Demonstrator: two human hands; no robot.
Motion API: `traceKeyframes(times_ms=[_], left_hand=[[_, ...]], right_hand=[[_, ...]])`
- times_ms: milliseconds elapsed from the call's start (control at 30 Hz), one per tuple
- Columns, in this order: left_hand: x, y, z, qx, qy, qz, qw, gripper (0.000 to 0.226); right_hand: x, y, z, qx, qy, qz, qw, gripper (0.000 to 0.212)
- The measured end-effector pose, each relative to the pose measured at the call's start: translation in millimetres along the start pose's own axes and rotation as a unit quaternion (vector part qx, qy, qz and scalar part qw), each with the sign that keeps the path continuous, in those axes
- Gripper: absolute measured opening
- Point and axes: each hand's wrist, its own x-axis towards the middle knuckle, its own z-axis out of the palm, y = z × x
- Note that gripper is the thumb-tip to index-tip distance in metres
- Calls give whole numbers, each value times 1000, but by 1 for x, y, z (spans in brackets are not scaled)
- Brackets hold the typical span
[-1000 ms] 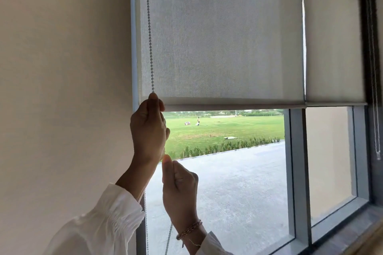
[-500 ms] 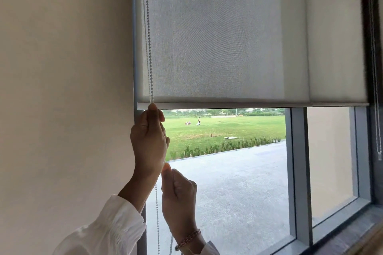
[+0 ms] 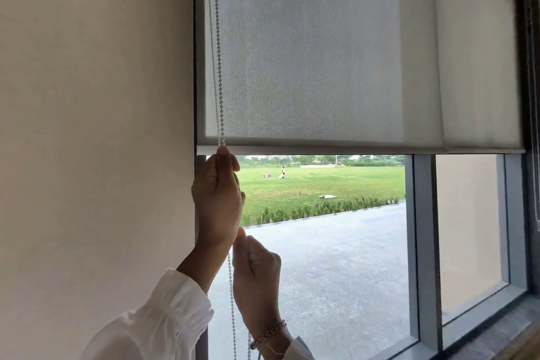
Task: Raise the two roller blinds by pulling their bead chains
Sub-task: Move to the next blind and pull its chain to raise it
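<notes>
Two grey roller blinds hang side by side over the window, the wide left blind (image 3: 306, 47) and the narrower right blind (image 3: 479, 67), with their bottom bars at about the same height. A white bead chain (image 3: 217, 67) runs down the left blind's left edge. My left hand (image 3: 217, 199) is shut on this chain just under the blind's bottom bar (image 3: 321, 150). My right hand (image 3: 255, 280) grips the chain directly below the left hand. A second bead chain (image 3: 530, 96) hangs along the dark frame at the far right, untouched.
A beige wall (image 3: 93, 140) fills the left half of the view. A grey window mullion (image 3: 423, 242) separates the two panes. A dark window sill (image 3: 496, 327) runs along the bottom right. Outside lie a paved yard and a green lawn.
Both hands have moved a little down the chain, and the chain has run through. The left blind's bottom bar has shifted left, closing the gap between the two blinds.
</notes>
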Motion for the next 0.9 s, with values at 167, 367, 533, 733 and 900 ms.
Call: traceKeyframes(times_ms=[167,367,533,733,900], left_hand=[[1,1,0,7,1,9,1000,41],[-1,4,0,23,2,32,999,41],[-2,4,-1,24,9,54,998,41],[-2,4,-1,29,17,63,997,40],[-2,3,-1,29,24,61,997,40]], right_hand=[[0,-5,-1,3,3,1,1000,48],[-2,-7,0,0,2,8,1000,47],[-2,-11,-1,0,1,20,1000,46],[-1,-13,0,3,2,26,1000,46],[-2,-12,1,5,3,27,1000,46]])
